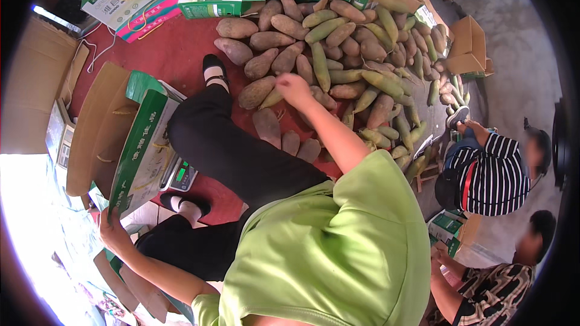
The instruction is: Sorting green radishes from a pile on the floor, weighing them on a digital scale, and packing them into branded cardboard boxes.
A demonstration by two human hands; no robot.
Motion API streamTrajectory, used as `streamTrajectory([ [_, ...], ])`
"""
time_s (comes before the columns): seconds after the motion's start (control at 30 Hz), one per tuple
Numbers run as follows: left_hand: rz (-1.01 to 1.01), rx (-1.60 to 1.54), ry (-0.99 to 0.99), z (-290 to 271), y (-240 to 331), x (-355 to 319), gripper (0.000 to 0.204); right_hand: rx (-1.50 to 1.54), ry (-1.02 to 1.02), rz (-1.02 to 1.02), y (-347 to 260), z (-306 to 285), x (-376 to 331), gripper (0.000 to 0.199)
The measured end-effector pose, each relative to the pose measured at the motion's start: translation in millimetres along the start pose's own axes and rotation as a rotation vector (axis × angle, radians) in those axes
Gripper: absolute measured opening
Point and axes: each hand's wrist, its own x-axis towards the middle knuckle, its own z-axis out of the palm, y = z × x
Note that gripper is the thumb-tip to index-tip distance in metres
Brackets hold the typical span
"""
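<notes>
In the head view, your right hand (293, 89) is out in front of you at the near edge of a broad heap of brown tubers (257, 92) and green tubers (321, 66). Its fingers are curled inward and a little blurred, right by the end of a greenish tuber (271, 98); you cannot tell from here how far they are closed or whether they have hold of it. The heap lies on the red floor covering (163, 48) and spreads away from you to the right, with a few brown tubers lying near your leg.

Your left hand (116, 236) is low at your left, its fingers touching the near end of a green and white carton (142, 151). How tightly they are closed on that edge, you cannot tell. The carton's brown flap (96, 127) stands out on its left side, and a scale (181, 176) with a lit green display shows just to its right, between your feet.

More green and white cartons (223, 5) stand beyond the heap. On your right are two other people, one in a striped top (494, 175), one in a patterned top (492, 293).
</notes>
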Motion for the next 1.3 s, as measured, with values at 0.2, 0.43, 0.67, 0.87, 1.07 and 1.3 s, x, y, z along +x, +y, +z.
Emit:
streamTrajectory([
  [0.2, -0.086, 0.025, 0.007, 2.1, 3.4, -0.2, 0.017, -0.353, 0.016, 0.471, 136.8, -21.8, -93.6, 0.019],
  [0.43, -0.118, 0.062, 0.04, 7.3, -7.4, 1.6, 0.019, -0.272, 0.345, 0.605, 170.1, -32.7, -73.1, 0.026],
  [0.67, -0.147, 0.063, 0.081, 11.4, -5.4, -0.1, 0.019, -0.315, 0.245, 0.721, 164.1, -46.5, -3.2, 0.072],
  [0.87, -0.115, 0.105, 0.129, 10.8, 4.3, -1.4, 0.016, -0.129, 0.143, 0.799, 160.1, -42.0, 25.9, 0.095],
  [1.07, -0.069, 0.172, 0.151, 6.4, 2.3, -3.4, 0.014, -0.35, 0.044, 0.927, 132.1, -26.0, 46.3, 0.061],
  [1.3, -0.132, 0.063, 0.139, 3.4, 13.4, -2.7, 0.014, 0.448, 0.214, 0.967, 144.9, -29.2, 41.8, 0.025],
])
